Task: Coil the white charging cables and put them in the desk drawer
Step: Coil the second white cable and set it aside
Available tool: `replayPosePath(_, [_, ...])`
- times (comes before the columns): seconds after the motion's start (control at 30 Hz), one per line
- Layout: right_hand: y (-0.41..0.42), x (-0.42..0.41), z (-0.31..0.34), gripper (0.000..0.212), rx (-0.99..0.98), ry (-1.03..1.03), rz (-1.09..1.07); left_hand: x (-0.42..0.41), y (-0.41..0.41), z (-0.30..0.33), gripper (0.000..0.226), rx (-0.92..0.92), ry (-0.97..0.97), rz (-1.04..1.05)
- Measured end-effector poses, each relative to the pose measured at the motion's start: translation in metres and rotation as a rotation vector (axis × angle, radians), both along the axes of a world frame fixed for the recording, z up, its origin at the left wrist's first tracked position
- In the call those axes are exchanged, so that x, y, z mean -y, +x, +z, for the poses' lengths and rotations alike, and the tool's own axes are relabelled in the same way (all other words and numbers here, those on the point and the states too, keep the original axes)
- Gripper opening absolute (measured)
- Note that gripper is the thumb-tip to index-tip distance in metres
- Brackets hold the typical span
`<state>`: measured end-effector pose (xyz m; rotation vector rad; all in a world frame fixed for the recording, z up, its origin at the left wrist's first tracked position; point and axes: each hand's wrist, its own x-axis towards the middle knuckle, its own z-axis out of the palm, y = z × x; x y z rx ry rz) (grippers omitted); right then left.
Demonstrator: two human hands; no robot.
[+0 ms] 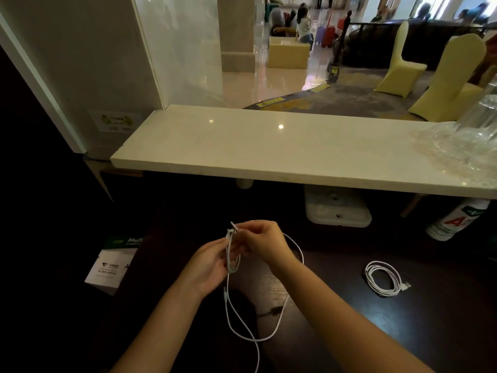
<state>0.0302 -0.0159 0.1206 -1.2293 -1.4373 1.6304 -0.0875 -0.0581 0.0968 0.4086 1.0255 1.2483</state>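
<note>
Progress stands at roughly the halfway mark, judging by how the cables lie. One white cable (pixel 383 281) is already wound into a neat round coil and rests on the dark desk (pixel 443 305) to the right, its plug poking out at the lower right edge; it is not yet in any drawer, and no drawer shows in view.

The second cable (pixel 231 261) is mid-coil. The left hand (pixel 212 267) has its fingers curled around a small bunch of loops, held upright above the desk. The right hand (pixel 262 243) pinches the cable near the top of that bunch, where a connector end sticks up; its grip is closed on the cord. A long slack run swings out from the right hand, arcs down past the right wrist and trails toward the lower edge of view, while another strand hangs from the left hand's bunch; the two cross low down.

Only a few small loops are gathered, so most of this cable looks still to be wound. After that, both coils need to go into the drawer, which would have to be found and opened first.
</note>
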Motion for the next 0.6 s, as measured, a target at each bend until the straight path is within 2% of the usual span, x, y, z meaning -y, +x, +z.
replayPosePath(0.13, [-0.004, 0.006, -0.006, 0.021, 0.405, 0.525, 0.012, -0.003, -0.007, 0.003, 0.026, 0.033, -0.012, -0.034])
replayPosePath(0.23, [-0.003, 0.015, -0.012, 0.024, 0.418, 0.785, 0.019, -0.006, -0.010, 0.006, 0.024, 0.025, -0.020, -0.018])
replayPosePath(0.33, [0.001, 0.024, -0.017, 0.021, 0.304, 0.819, -0.011, -0.012, -0.014, 0.010, 0.023, 0.053, 0.009, 0.030])
replayPosePath(0.47, [0.010, 0.034, -0.029, 0.008, 0.238, 0.745, -0.032, -0.020, -0.026, 0.015, 0.015, 0.288, 0.060, 0.104])
replayPosePath(0.5, [0.012, 0.034, -0.033, 0.008, 0.247, 0.738, -0.017, -0.019, -0.029, 0.017, 0.007, 0.360, 0.093, 0.087])
replayPosePath(0.57, [0.017, 0.035, -0.038, 0.011, 0.332, 0.804, 0.025, -0.019, -0.035, 0.015, 0.022, 0.413, 0.148, 0.052])
replayPosePath(0.6, [0.020, 0.033, -0.042, 0.012, 0.425, 0.903, 0.032, -0.018, -0.036, 0.014, 0.021, 0.411, 0.162, 0.038])
